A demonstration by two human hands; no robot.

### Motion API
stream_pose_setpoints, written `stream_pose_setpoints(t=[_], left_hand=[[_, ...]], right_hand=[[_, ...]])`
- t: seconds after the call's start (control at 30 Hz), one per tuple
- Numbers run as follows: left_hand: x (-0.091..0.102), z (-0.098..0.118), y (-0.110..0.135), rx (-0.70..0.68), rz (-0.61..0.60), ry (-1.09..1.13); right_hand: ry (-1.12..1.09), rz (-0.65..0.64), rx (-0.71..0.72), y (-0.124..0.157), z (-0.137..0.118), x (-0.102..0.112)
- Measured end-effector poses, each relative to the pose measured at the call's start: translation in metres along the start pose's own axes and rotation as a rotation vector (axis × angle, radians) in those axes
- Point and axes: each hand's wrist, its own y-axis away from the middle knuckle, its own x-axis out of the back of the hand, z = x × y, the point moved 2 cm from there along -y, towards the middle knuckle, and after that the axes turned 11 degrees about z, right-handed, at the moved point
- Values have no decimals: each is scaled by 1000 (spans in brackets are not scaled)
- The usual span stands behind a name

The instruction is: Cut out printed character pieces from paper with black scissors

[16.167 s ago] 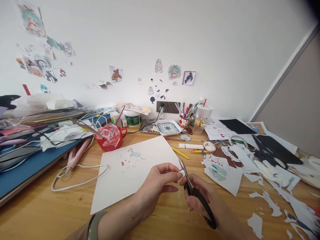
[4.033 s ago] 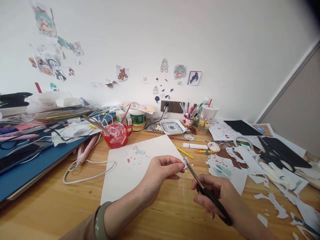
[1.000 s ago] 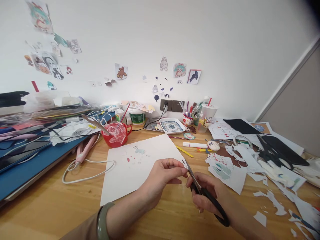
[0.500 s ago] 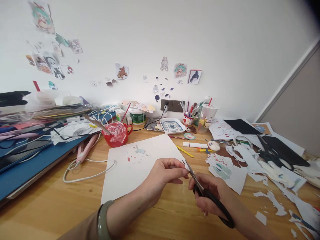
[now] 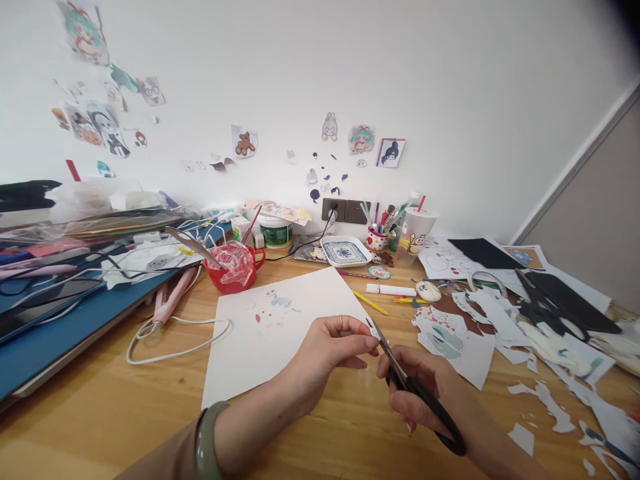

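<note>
My left hand point(image 5: 333, 347) pinches a tiny piece of white paper point(image 5: 374, 331) between thumb and fingers; most of the piece is hidden by the fingertips. Black-handled scissors point(image 5: 434, 408) are gripped in my right hand point(image 5: 425, 387), their narrow blades pointing up and left, right at the paper. A large white sheet point(image 5: 250, 360) lies under and beyond my left forearm. Small coloured cutouts rest on it, among them a pale blue one point(image 5: 281, 301) and a red one point(image 5: 258, 318).
Paper scraps point(image 5: 545, 403) and printed sheets point(image 5: 450, 340) spread over the right side. A red cup point(image 5: 225, 277) stands behind the sheet, near a patterned tray point(image 5: 345, 252), a marker point(image 5: 390, 290) and a drink cup point(image 5: 414, 237). A white cable point(image 5: 131, 350) loops at left.
The scissor handles have shifted very slightly left, along with my right hand. My left hand keeps its pinch on the paper, almost unmoved.
</note>
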Motion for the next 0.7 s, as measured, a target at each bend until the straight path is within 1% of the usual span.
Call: stream_pose_setpoints(t=[0.37, 0.6, 0.7], left_hand=[[1, -1, 0, 9, -2, 16], [0, 1, 0, 13, 6, 11], [0, 1, 0, 16, 5, 15]], right_hand=[[-3, 26, -30, 0, -3, -1], [20, 43, -68, 1, -10, -4], [13, 39, -62, 1, -10, -5]])
